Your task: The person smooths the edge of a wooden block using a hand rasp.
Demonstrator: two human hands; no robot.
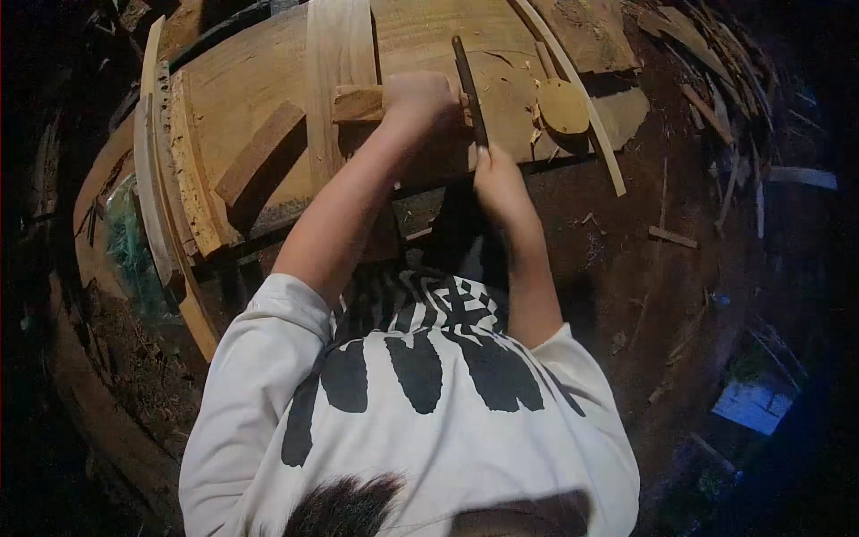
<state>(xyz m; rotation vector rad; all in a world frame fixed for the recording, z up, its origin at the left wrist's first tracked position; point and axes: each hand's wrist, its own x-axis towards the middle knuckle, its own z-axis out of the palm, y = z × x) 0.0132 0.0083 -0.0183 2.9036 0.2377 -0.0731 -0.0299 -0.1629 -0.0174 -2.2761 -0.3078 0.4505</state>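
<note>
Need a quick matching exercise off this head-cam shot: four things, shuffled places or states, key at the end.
Things:
1. dark bar
2. left hand
3. round yellowish piece
4. green plastic

Places or states:
A. closed over a wood block
B. near the picture's left edge, left of the wooden slab
C. lower end held in the right hand
D. on the slab, just left of a long thin strip

Pairs: 1-C, 2-A, 3-D, 4-B
</note>
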